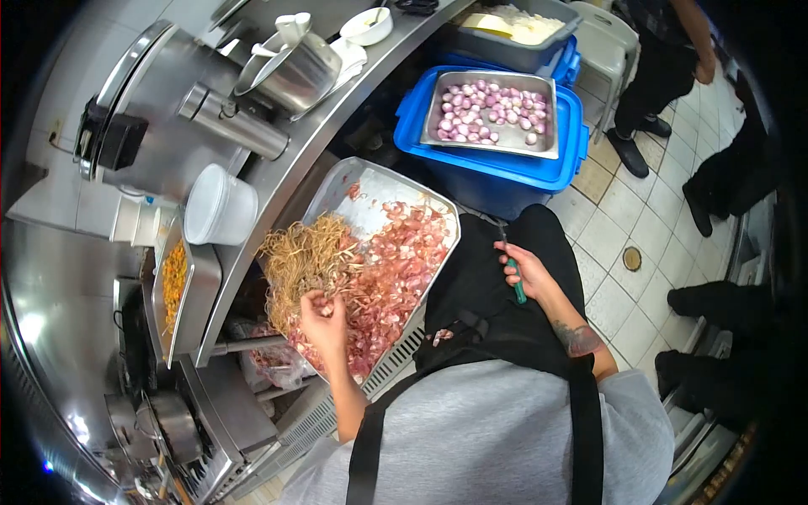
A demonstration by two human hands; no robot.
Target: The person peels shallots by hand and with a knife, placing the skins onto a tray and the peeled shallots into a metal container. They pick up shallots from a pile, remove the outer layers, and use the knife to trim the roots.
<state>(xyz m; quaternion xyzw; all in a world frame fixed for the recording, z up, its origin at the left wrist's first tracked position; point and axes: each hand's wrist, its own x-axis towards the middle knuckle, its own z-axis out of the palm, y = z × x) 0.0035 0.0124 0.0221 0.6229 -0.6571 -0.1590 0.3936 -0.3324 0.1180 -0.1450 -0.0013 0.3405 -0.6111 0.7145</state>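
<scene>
My right hand [526, 271] is closed around the green handle of a small knife [517, 290], held over my black apron. Its thin blade points away from me. Over the near left part of a metal tray [368, 220], my left hand [323, 321] has its fingers curled together; a pale bit shows at the fingertips, too small to name. Under and beside that hand lie a tangle of stringy tan roots [307, 257] and a wide heap of pinkish-red onion skins [391, 282]. A scrap of skin [441, 337] rests on my apron.
Peeled small purple onions [492, 109] fill a steel pan on a blue lidded bin [574, 139]. To the left runs a steel counter [278, 172] with a metal pot [290, 71] and a white tub [220, 204]. Other people's legs [644, 105] stand at the right.
</scene>
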